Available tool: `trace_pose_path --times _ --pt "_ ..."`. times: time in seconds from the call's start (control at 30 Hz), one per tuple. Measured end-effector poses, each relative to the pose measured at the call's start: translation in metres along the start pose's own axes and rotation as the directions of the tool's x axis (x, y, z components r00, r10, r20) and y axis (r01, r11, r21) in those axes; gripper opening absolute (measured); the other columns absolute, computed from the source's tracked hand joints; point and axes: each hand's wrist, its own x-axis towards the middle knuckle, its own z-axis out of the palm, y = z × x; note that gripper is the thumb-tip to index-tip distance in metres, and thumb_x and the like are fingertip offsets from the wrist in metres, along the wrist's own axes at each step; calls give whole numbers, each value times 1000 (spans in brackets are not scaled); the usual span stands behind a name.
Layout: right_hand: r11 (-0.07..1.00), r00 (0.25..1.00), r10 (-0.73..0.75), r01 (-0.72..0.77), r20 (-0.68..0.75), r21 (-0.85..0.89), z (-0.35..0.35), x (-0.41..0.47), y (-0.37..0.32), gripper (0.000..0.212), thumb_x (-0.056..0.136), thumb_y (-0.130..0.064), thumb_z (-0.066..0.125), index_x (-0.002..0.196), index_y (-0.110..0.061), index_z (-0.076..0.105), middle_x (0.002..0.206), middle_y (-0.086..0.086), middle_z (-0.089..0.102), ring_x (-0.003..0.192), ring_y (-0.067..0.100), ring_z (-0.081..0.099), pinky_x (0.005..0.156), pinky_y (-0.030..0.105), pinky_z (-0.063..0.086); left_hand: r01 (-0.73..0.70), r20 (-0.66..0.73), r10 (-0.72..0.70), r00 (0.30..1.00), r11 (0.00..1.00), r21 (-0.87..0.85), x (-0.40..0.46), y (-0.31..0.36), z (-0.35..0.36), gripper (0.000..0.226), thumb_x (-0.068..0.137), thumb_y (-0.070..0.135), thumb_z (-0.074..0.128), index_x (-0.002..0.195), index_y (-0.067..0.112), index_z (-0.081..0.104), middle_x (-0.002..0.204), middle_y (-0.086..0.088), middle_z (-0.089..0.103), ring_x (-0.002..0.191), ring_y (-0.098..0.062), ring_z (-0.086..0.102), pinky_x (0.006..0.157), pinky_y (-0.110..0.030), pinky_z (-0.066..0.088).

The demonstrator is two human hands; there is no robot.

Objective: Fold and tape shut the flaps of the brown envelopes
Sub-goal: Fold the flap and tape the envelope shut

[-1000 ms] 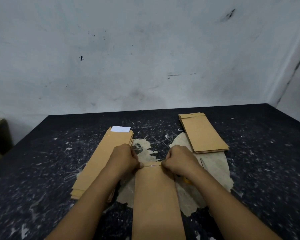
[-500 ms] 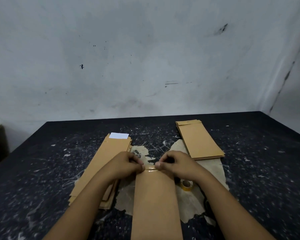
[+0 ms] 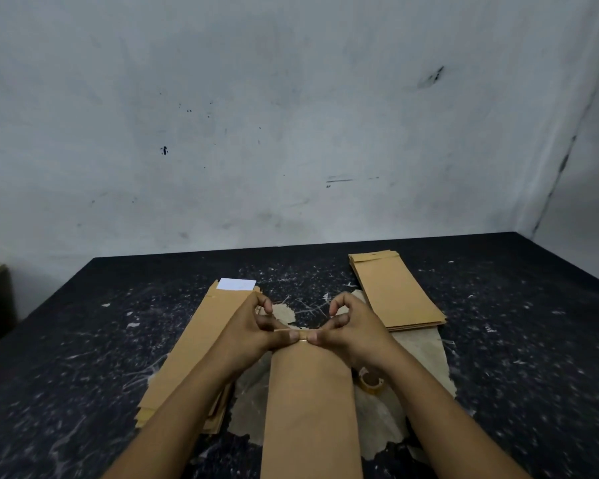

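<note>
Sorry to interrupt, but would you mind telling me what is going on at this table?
A person is sealing brown envelopes. Both hands, the left hand and the right hand, pinch the far end of one envelope lying lengthwise in front of them, thumbs pressing at the middle of its top edge, where a strip of tape seems to sit. A stack of envelopes lies to the left with a white slip on top, another stack to the right, and a tape roll rests by the right wrist.
</note>
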Motion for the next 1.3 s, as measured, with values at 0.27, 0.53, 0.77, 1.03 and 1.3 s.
trace_pose_path --times 0.27,0.53,0.77,1.03,1.3 --pt "999 994 -8 3 107 39 -19 4 5 38 86 9 69 93 -15 40 91 10 79 90 21 73 83 39 55 47 -1 -47 999 997 -68 2 -2 -5 38 84 -16 66 95 10 40 81 -13 75 84 -22 71 69 -27 57" --pt "1000 998 -17 16 -65 -16 -20 2 8 46 77 3 81 84 -16 40 84 15 69 81 23 67 82 46 59 15 -6 -15 1000 999 -33 2 -6 4 37 84 5 76 108 12 48 84 -11 75 80 -17 68 68 -27 54" --pt "995 995 -56 49 -82 -87 -8 2 4 37 78 -14 84 93 -17 50 84 4 66 80 19 63 74 39 53 -21 -94 17 995 999 -44 -1 -8 12 44 74 9 85 108 14 58 82 -16 74 82 -20 73 74 -31 58" --pt "996 997 -45 50 -62 78 -19 4 4 26 86 2 74 104 -9 59 70 -1 71 73 11 66 71 31 53 -11 -108 -5 994 990 -144 5 -7 6 35 85 -6 70 113 14 66 77 -12 74 83 -15 70 76 -27 56" --pt "990 990 -68 83 -126 114 -23 7 11 18 87 -2 75 100 -11 67 75 1 72 78 15 68 74 40 57 93 -63 -107 992 976 -195 5 -8 4 16 91 11 70 105 6 74 80 -12 66 72 -16 64 66 -25 55"
